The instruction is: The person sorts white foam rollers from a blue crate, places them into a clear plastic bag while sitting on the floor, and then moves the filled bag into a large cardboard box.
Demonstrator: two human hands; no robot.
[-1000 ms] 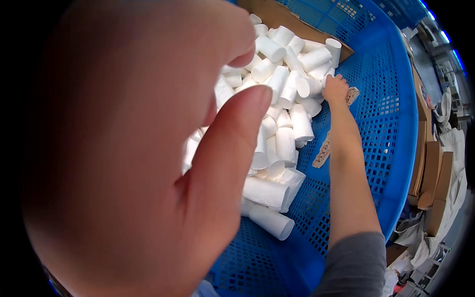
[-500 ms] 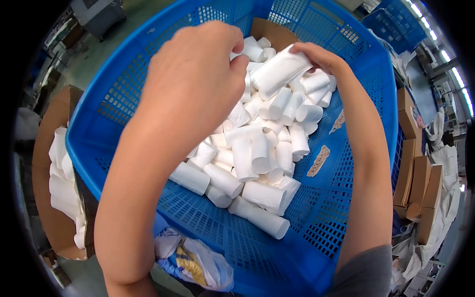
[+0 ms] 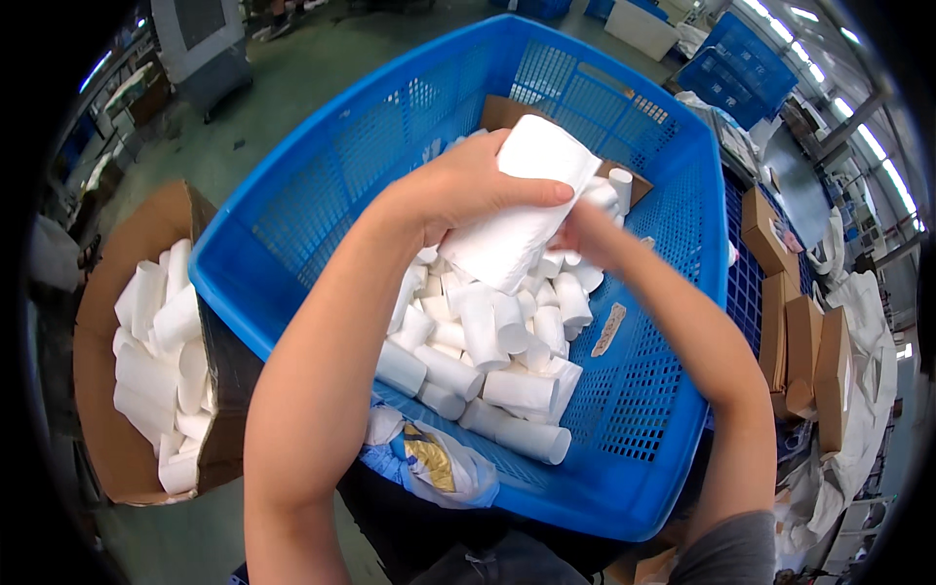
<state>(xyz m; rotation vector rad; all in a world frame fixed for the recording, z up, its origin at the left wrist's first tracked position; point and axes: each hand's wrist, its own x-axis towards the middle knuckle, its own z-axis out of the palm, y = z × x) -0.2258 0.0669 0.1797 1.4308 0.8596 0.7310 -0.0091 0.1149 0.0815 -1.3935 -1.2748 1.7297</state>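
My left hand [image 3: 478, 185] grips a large white roll [image 3: 531, 210] of soft, paper-like or cloth-like material, its thumb lying across the near face. The roll is tilted above a heap of smaller white rolls [image 3: 522, 390] in a big blue plastic basket [image 3: 643, 458]. Close by on the right, my right hand [image 3: 590, 234] is blurred, with its fingers partly hidden behind the held roll; whether it touches the roll I cannot tell.
Left of the basket stands an open cardboard box [image 3: 107, 390] with more white rolls [image 3: 161, 361]. A plastic bag [image 3: 429, 458] hangs at the basket's near edge. Cardboard boxes [image 3: 804, 361] line the right side. A grey cart [image 3: 200, 58] stands far left.
The view has shifted, showing more of the basket and the box. My left hand, earlier pinched and raised, now grips a white roll; my right hand has come lower, beside it, from the roll it held.
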